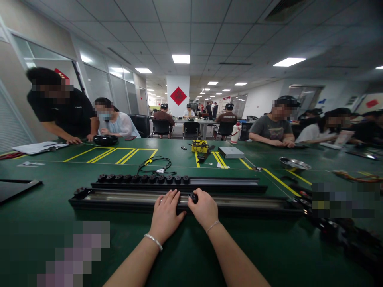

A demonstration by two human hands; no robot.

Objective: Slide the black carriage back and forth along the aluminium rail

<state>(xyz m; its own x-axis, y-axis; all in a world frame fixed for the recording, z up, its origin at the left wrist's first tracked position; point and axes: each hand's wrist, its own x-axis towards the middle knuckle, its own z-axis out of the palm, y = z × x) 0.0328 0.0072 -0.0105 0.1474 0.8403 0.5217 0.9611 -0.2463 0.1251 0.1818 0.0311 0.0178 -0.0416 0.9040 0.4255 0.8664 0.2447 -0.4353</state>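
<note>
On green desk [128, 227], nearer front edge: long black trough with metallic channel [119, 197] is touched by left hand [166, 213], grip unclenched, fingers extended. At trough, small round black piece [195, 198] is pinched in grip of right hand [205, 207]. Just behind, narrower black rail [233, 187] is lined with round black knobs [144, 179] toward left edge. Toward far edge, yellow box [200, 149] and flat grey box [231, 152] are set.

A pale panelled ceiling [206, 32] with bright lights [180, 59] stretched over a deep office. Glass partitions [95, 83] ran along the left, a white wall [266, 95] along the right. In the far middle, a white pillar [172, 82] bore a red diamond sign [178, 96]. Black chairs [191, 129] stood at a far table [206, 123], beyond the near green table [128, 239] with yellow lines [281, 182].
</note>
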